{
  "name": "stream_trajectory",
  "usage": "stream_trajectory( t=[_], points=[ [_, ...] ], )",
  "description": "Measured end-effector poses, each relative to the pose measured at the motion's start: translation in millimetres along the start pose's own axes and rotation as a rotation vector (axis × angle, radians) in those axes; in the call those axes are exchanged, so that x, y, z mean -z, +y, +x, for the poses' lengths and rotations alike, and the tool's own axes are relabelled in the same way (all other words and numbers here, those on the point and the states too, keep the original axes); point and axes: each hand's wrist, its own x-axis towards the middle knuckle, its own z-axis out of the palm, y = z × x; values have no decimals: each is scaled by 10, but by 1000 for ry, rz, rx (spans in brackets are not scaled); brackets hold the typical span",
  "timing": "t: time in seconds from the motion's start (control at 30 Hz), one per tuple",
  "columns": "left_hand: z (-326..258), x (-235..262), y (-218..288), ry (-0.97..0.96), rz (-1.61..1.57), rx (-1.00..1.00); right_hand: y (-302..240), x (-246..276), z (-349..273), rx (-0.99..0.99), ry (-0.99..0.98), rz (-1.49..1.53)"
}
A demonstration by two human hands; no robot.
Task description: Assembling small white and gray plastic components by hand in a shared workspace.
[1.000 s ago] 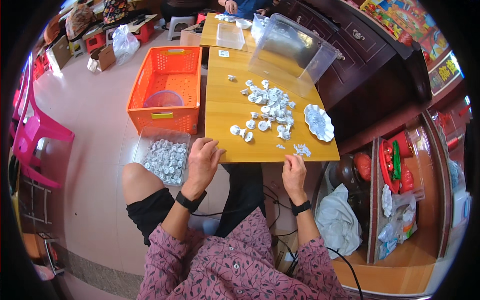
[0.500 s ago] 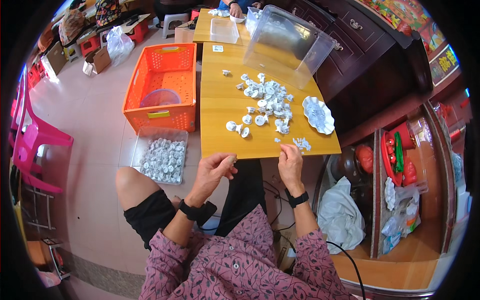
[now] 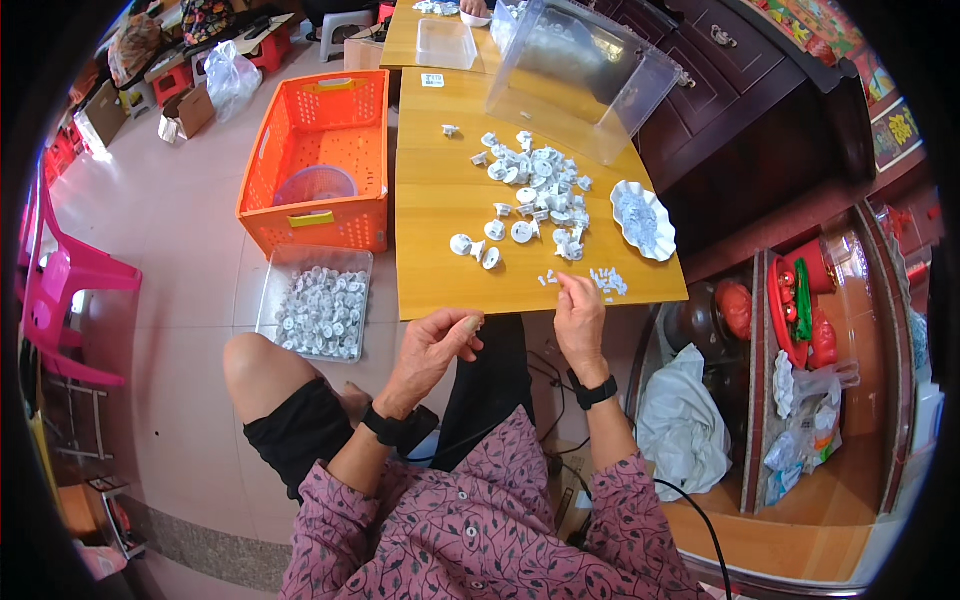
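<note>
My left hand (image 3: 432,352) is held just off the front edge of the yellow table (image 3: 435,275), thumb and fingers pinched together. Whatever lies in that pinch is too small to make out. At the same edge, my right hand (image 3: 580,318) has its fingertips pressed together over the tabletop, and anything between them is hidden. Tiny white plastic pieces (image 3: 608,282) lie scattered right beside those fingertips. Farther back is a loose pile of white round plastic parts with stems (image 3: 545,180), with a few of them (image 3: 462,244) lying apart toward the left.
A scalloped white dish (image 3: 657,243) of small clear pieces sits at the table's right. Behind the pile, a clear plastic box (image 3: 580,80) lies tipped. An orange crate (image 3: 345,228) and a clear bin of white parts (image 3: 325,310) stand left of the table. Another person's hand (image 3: 474,8) shows far off.
The view has shifted slightly. My left hand has come a little to the right, still pinched. More tiny white pieces show beside my right fingertips, which remain at the table edge.
</note>
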Motion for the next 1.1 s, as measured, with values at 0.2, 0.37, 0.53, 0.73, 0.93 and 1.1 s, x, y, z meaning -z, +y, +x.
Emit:
stream_trajectory(
  t=[0.2,0.37,0.53,0.73,0.93,1.1],
  points=[
    [35,-13,1,17,-11,56,-71,36,-37,-30,-16,23],
    [88,-85,-24,-35,-148,106,-246,21,5,53,-42,-82],
    [105,-101,-57,-42,-175,86,-313,-18,-14,119,-85,-209],
    [109,-83,-41,-35,-164,104,-362,-6,-30,58,-82,-91],
    [92,-27,-50,-18,-147,92,-538,71,16,100,-224,-164],
    [85,-30,-35,6,-162,99,-511,18,-27,145,-238,-196]
  ],
)
